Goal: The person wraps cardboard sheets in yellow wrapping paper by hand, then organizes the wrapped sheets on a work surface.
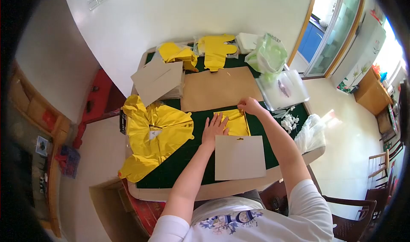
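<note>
A folded gold foil sheet (235, 121) lies on the green tabletop. My left hand (214, 129) rests flat on its left side, fingers spread. At its upper right corner, the fingers of my right hand (251, 106) are pinched on the foil's edge. A grey cardboard sheet (240, 158) with a hanging slot near its top lies just below the foil and overlaps its lower edge. To the left spreads a large, crumpled gold foil balloon (164, 133), with a small white label on it. The pinched edge itself is partly hidden by my fingers.
A brown cardboard sheet (222, 88) lies beyond my hands, beside a stack of grey cardboard (160, 79). More gold foil (215, 49) lies at the back. At right are clear plastic sleeves (284, 90), a green-white bag (267, 56) and white scraps (289, 122).
</note>
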A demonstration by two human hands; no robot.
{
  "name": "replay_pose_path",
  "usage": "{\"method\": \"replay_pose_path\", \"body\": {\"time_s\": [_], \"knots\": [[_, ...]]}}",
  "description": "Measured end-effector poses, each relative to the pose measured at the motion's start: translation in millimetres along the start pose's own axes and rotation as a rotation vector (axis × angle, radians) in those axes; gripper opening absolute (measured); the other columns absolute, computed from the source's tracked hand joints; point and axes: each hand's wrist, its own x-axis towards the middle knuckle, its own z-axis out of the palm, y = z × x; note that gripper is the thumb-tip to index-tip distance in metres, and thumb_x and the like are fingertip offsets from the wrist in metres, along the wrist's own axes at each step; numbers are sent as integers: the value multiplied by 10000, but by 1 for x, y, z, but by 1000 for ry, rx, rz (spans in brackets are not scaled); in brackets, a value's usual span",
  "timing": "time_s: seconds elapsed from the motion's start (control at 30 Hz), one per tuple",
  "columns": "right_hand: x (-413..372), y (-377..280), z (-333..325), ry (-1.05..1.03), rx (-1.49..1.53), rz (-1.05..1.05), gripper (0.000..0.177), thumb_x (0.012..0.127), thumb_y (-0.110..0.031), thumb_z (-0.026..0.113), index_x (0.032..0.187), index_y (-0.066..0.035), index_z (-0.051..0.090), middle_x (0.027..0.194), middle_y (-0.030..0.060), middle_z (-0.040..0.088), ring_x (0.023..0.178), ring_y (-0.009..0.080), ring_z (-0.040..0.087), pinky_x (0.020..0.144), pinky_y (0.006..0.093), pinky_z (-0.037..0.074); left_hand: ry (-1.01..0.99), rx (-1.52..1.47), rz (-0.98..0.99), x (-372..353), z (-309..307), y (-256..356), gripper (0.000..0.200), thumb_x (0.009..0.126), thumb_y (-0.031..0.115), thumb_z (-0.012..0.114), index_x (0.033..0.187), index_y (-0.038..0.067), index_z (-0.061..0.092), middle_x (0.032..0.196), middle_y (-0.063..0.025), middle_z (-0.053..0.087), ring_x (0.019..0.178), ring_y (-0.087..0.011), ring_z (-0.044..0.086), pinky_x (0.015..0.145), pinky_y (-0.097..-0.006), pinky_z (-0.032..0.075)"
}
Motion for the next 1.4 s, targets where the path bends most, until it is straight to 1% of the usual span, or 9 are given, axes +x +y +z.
{"method": "replay_pose_path", "body": {"time_s": [0.3,0.5,0.6,0.7,0.9,0.93,1.17,1.3,1.4], "knots": [[15,-4,-7,-283,-115,-58,163,771,-195,681,857,-57,697,795,94,696,747,216,657,699,332,505,64,-5,25,0,8,-3,528,978,405,322,1464,198,321,1569,-54,166,1450,-212,135,1173,-451,92],[20,-11,3,-251,-147,-114,217,800,-274,659,856,-73,720,771,99,705,738,243,670,688,372,515,70,-7,22,1,7,-3,525,976,408,331,1458,199,333,1565,-56,177,1448,-216,141,1172,-454,98],[19,-32,10,-271,-195,-56,192,802,-216,650,915,-71,707,846,109,693,822,251,657,751,364,505,69,-8,23,0,7,-2,527,976,410,334,1458,199,330,1564,-54,181,1448,-216,142,1172,-455,102],[0,-45,32,-34,-396,-353,257,786,-143,636,1022,-55,684,1035,112,670,1002,264,615,890,383,468,61,11,19,1,7,-3,531,977,414,334,1464,202,318,1562,-54,188,1447,-216,145,1171,-456,104],[-59,-49,58,129,-359,-462,532,789,-33,593,1309,-22,484,1360,115,504,1301,263,428,1084,421,323,66,-32,10,5,9,-3,553,969,440,348,1458,183,326,1556,-55,208,1447,-220,141,1170,-461,102],[-62,-50,57,84,-384,-420,545,839,-113,554,1364,-46,428,1391,115,475,1342,256,385,1098,472,297,56,-42,8,3,5,-2,550,969,438,351,1457,185,329,1555,-55,210,1447,-219,140,1170,-461,103],[-68,-12,38,154,-342,-303,507,849,-68,512,1351,-47,445,1355,111,514,1331,249,402,1097,478,286,72,-43,25,3,10,-4,538,963,412,386,1454,196,338,1550,-60,222,1445,-218,146,1168,-461,106],[-73,-20,10,101,-353,-154,511,864,-39,483,1373,-59,433,1319,144,542,1307,246,436,1112,433,277,8,-16,7,0,2,-1,531,985,429,313,1473,219,302,1570,-47,163,1453,-212,114,1175,-442,69],[-55,-18,3,193,-363,-179,363,843,-56,503,1192,-60,599,1118,167,631,1106,315,564,976,427,406,15,-26,4,0,-1,0,531,984,421,311,1474,216,300,1570,-49,163,1453,-214,116,1175,-443,70]]}}
